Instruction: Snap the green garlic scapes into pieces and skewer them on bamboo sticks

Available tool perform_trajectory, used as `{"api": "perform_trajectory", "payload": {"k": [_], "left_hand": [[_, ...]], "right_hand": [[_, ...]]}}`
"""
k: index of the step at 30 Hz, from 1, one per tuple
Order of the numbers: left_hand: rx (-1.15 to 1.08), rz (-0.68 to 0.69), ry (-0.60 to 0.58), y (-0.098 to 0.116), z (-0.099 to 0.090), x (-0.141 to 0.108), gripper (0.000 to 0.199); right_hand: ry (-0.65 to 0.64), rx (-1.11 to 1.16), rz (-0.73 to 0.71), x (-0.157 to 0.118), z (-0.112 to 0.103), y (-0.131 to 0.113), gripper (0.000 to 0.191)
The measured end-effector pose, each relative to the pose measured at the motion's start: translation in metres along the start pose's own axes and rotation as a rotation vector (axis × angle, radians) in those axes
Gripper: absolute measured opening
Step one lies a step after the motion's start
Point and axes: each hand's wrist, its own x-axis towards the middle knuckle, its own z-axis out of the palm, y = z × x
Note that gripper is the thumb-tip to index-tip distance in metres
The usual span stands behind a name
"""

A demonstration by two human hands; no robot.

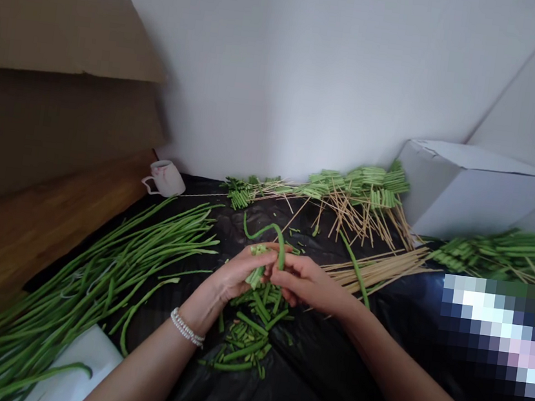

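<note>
Green uncut long beans (94, 264) remain heaped left; bean-laden skewers (352, 182) lie far right. The left hand (234, 273) grasps cut bean pieces (256, 265); the right hand (309, 282) pinches one long bean (281, 244).

A black plastic sheet (302, 393) is spread with long green beans (94, 264), chopped bean pieces (242, 347) and loose bamboo skewers (370, 272).

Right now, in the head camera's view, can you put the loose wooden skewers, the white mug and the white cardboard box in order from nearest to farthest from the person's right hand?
Starting from the right hand:
1. Loose wooden skewers, just to its right on the black sheet.
2. White cardboard box, farther back on the right.
3. White mug, far back on the left.
</note>
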Motion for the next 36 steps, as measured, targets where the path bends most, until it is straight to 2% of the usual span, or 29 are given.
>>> {"api": "perform_trajectory", "payload": {"k": [3, 7, 10, 13, 15, 18, 21, 23, 28, 32, 34, 36], "left_hand": [[0.084, 0.038, 0.103, -0.003, 0.002, 0.003, 0.037], [0.162, 0.115, 0.152, -0.002, 0.004, 0.002, 0.034], [0.221, 0.135, 0.120, 0.000, 0.002, 0.002, 0.035], [0.266, 0.163, 0.116, 0.001, 0.000, 0.002, 0.031], [0.302, 0.172, 0.142, 0.002, -0.002, 0.002, 0.029], [0.435, 0.143, 0.080, 0.006, -0.002, -0.001, 0.027], [0.593, 0.098, -0.045, 0.010, 0.002, -0.006, 0.026], [0.654, 0.096, -0.070, 0.012, 0.004, -0.008, 0.024], [0.823, 0.228, -0.002, 0.015, 0.005, -0.007, 0.017], [0.933, 0.383, 0.097, 0.010, 0.008, -0.006, 0.015], [0.870, 0.374, 0.146, 0.004, 0.011, -0.004, 0.014], [0.680, 0.290, 0.180, -0.002, 0.014, -0.002, 0.014]], "right_hand": [[0.177, -0.319, -0.083, 0.004, 0.004, 0.003, 0.014], [0.330, -0.475, -0.109, 0.008, 0.007, 0.015, 0.015], [0.368, -0.384, -0.039, 0.009, 0.006, 0.020, 0.019], [0.287, -0.189, 0.082, 0.010, 0.000, 0.018, 0.030], [0.309, -0.092, 0.127, 0.010, -0.008, 0.016, 0.040], [0.417, 0.058, 0.103, 0.010, -0.019, 0.012, 0.048], [0.338, 0.284, 0.089, 0.010, -0.022, 0.009, 0.042], [0.323, 0.375, 0.064, 0.009, -0.020, 0.007, 0.035], [0.379, 0.250, -0.064, 0.008, -0.014, 0.003, 0.026], [0.374, 0.121, -0.086, 0.009, -0.007, 0.004, 0.024], [0.406, 0.082, -0.107, 0.010, -0.002, 0.006, 0.021], [0.431, 0.067, -0.134, 0.010, 0.002, 0.007, 0.020]]}}
